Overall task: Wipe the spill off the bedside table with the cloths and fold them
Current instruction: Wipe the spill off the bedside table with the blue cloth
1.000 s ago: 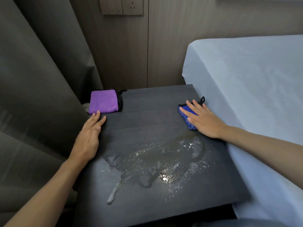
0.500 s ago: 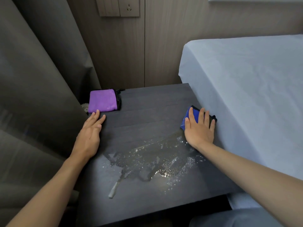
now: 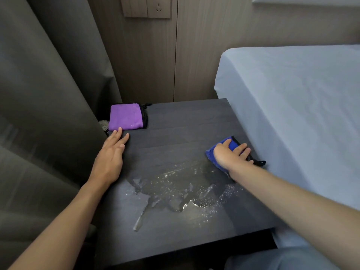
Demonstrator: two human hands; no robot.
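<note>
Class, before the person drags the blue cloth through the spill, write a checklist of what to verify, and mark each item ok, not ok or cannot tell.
1. Right hand pressed on the blue cloth: ok.
2. Blue cloth at the spill's far right edge, ready to sweep: ok.
3. Left hand flat on the bedside table, outside the wet patch: ok.
4. Purple cloth folded, dry-looking, at the back left corner, clear of the spill: ok.
5. Spill kept off the table's front edge: ok, though one streak runs toward it.
6. Bed sheet beside the table dry: cannot tell.
</note>
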